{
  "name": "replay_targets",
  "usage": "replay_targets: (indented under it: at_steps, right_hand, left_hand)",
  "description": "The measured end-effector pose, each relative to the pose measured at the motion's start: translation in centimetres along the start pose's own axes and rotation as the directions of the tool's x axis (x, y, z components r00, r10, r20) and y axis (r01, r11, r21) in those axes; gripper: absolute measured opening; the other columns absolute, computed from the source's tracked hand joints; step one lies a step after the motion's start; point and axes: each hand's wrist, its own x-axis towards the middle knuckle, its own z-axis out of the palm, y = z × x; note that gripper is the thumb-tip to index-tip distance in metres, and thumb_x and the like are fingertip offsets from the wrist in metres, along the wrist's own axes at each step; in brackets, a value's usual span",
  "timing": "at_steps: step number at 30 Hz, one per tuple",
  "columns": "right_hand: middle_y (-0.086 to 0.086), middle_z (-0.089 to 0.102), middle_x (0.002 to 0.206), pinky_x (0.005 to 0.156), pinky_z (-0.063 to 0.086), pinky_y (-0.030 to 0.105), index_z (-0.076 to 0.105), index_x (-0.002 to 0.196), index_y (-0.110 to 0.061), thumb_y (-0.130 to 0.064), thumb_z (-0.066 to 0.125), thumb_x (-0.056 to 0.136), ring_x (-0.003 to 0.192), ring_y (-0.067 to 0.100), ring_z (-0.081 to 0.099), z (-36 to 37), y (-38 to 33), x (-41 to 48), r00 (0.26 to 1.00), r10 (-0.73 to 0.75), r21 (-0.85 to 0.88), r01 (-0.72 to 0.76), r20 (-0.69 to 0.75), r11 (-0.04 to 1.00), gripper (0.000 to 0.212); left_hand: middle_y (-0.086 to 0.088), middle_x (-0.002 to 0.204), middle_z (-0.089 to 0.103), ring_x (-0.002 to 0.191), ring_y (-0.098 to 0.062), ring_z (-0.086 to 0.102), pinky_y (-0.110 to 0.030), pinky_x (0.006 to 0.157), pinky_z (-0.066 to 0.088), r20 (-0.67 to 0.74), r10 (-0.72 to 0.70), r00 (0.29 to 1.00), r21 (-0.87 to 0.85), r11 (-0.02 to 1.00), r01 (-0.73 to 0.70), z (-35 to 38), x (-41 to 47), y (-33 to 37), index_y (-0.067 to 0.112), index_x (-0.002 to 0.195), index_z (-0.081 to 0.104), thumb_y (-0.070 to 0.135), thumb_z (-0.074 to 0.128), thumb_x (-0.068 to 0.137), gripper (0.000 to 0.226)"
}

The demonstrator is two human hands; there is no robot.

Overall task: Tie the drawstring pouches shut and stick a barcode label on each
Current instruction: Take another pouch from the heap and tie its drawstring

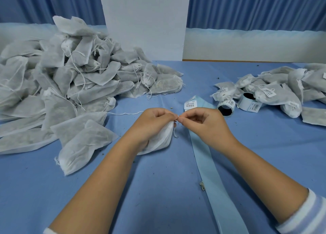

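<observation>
Two bare forearms reach in over the blue-covered table [141, 189], striped cuffs pushed back at the bottom edge. The left hand [153, 122] is curled round a white pouch [158, 141], gripping its gathered neck while the body of the pouch hangs below the palm onto the cloth. The right hand [202, 122] sits just beside it, thumb and forefinger pinching the drawstring [177, 117] at the pouch's mouth. The cord is too fine to tell whether a knot has formed.

Under the right wrist a pale-blue backing strip [210, 172] runs away from the person, and a barcode label [190, 104] sits at its far end. Two label rolls [225, 107] lie beyond that, touching a spread of labelled pouches [282, 89] on the right. A large heap of pouches [61, 75] with loose strings fills the left side. Behind stand a white panel [146, 22] and a blue curtain [255, 6].
</observation>
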Motion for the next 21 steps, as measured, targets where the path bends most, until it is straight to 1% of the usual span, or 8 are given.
replay_targets:
  at_steps: [2, 4, 7, 10, 13, 14, 17, 21]
  right_hand:
    - [-0.003, 0.073, 0.077, 0.072, 0.053, 0.021, 0.073, 0.082, -0.010, -0.006, 0.072, 0.085, 0.072, 0.009, 0.065, -0.12, 0.10, 0.20, 1.000, 0.025, 0.031, -0.025, 0.014, 0.999, 0.005]
    - [0.001, 0.070, 0.079, 0.078, 0.053, 0.030, 0.071, 0.085, -0.010, -0.005, 0.067, 0.089, 0.075, 0.013, 0.063, -0.26, 0.15, 0.42, 0.998, 0.055, 0.071, -0.057, 0.034, 0.996, 0.007]
    - [-0.003, 0.069, 0.076, 0.077, 0.053, 0.023, 0.068, 0.085, -0.010, -0.003, 0.061, 0.093, 0.074, 0.009, 0.063, -0.25, 0.10, 0.58, 0.995, 0.076, 0.131, -0.084, 0.067, 0.988, 0.013]
    - [-0.004, 0.069, 0.072, 0.074, 0.052, 0.018, 0.066, 0.084, -0.007, -0.001, 0.057, 0.095, 0.070, 0.007, 0.064, -0.09, -0.07, 0.56, 0.992, 0.071, 0.200, -0.091, 0.104, 0.976, 0.016]
    - [-0.003, 0.066, 0.071, 0.077, 0.053, 0.023, 0.067, 0.082, -0.008, -0.002, 0.056, 0.095, 0.071, 0.011, 0.059, -0.09, -0.11, 0.49, 0.992, 0.067, 0.210, -0.088, 0.108, 0.974, 0.018]
    - [-0.003, 0.066, 0.072, 0.078, 0.053, 0.022, 0.067, 0.082, -0.009, -0.002, 0.057, 0.095, 0.071, 0.010, 0.059, -0.10, -0.05, 0.47, 0.992, 0.070, 0.208, -0.090, 0.103, 0.974, 0.018]
    - [-0.003, 0.069, 0.074, 0.075, 0.053, 0.018, 0.066, 0.084, -0.008, -0.003, 0.056, 0.096, 0.073, 0.007, 0.062, -0.03, 0.09, 0.51, 0.993, 0.082, 0.212, -0.099, 0.089, 0.972, 0.016]
    - [-0.007, 0.067, 0.073, 0.071, 0.051, 0.017, 0.064, 0.087, -0.009, -0.008, 0.054, 0.098, 0.074, 0.006, 0.063, -0.22, 0.12, 0.80, 0.991, 0.126, 0.238, -0.132, 0.043, 0.962, 0.015]
  left_hand:
    - [-0.003, 0.089, 0.076, 0.079, -0.007, 0.071, -0.019, 0.072, 0.051, 0.016, 0.001, 1.000, 0.003, 1.000, -0.001, -0.07, -0.04, -0.04, 0.027, 0.069, 0.076, 0.023, 0.067, 0.088, 0.022]
    - [0.004, 0.090, 0.076, 0.075, -0.002, 0.067, -0.020, 0.075, 0.049, 0.004, 0.009, 1.000, 0.057, 0.998, -0.009, -0.08, 0.06, -0.10, 0.030, 0.069, 0.075, 0.026, 0.067, 0.088, 0.021]
    - [0.007, 0.088, 0.075, 0.073, -0.005, 0.063, -0.029, 0.083, 0.049, 0.002, -0.010, 1.000, 0.057, 0.998, 0.010, 0.05, 0.16, -0.12, 0.026, 0.075, 0.076, 0.028, 0.062, 0.092, 0.021]
    - [0.009, 0.082, 0.075, 0.069, -0.005, 0.064, -0.024, 0.074, 0.048, 0.079, -0.046, 0.996, 0.040, 0.998, 0.043, 0.19, -0.05, 0.20, 0.023, 0.084, 0.077, 0.026, 0.052, 0.096, 0.029]
    - [0.006, 0.095, 0.077, 0.088, -0.013, 0.070, -0.026, 0.084, 0.049, 0.156, -0.066, 0.986, 0.058, 0.997, 0.058, 0.18, -0.21, 0.40, 0.019, 0.094, 0.078, 0.024, 0.050, 0.096, 0.029]
    - [0.004, 0.096, 0.077, 0.088, -0.012, 0.070, -0.027, 0.085, 0.047, 0.165, -0.071, 0.984, 0.058, 0.996, 0.063, 0.14, -0.23, 0.38, 0.019, 0.096, 0.078, 0.023, 0.050, 0.096, 0.028]
    - [0.005, 0.086, 0.076, 0.070, -0.007, 0.063, -0.025, 0.076, 0.045, 0.158, -0.089, 0.983, 0.049, 0.995, 0.082, 0.09, -0.23, 0.19, 0.020, 0.096, 0.076, 0.021, 0.052, 0.096, 0.024]
    - [0.012, 0.069, 0.066, 0.064, -0.004, 0.058, -0.014, 0.063, 0.045, 0.090, -0.072, 0.993, 0.117, 0.991, 0.061, 0.13, -0.07, 0.01, 0.028, 0.077, 0.076, 0.020, 0.058, 0.092, 0.025]
